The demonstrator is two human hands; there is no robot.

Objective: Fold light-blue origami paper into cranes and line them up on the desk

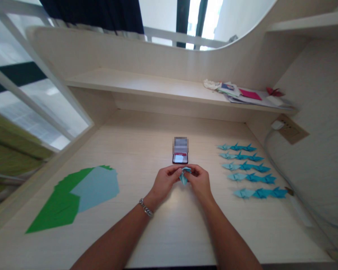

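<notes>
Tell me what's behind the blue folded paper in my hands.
Just beyond the folded paper is a phone on the desk, its lower part lit and upper part pixelated. Whatever the paper, your left hand and right hand cover cannot be seen.

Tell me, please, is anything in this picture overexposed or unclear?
Head view: bright panes at the top are washed out; head view: coarse pixel blocks cover the top of the phone; head view: the folded blue paper in the left hand and right hand looks soft, its creases hard to read.

Text: none readable | phone screen: illegible (its upper part is pixelated)
</notes>
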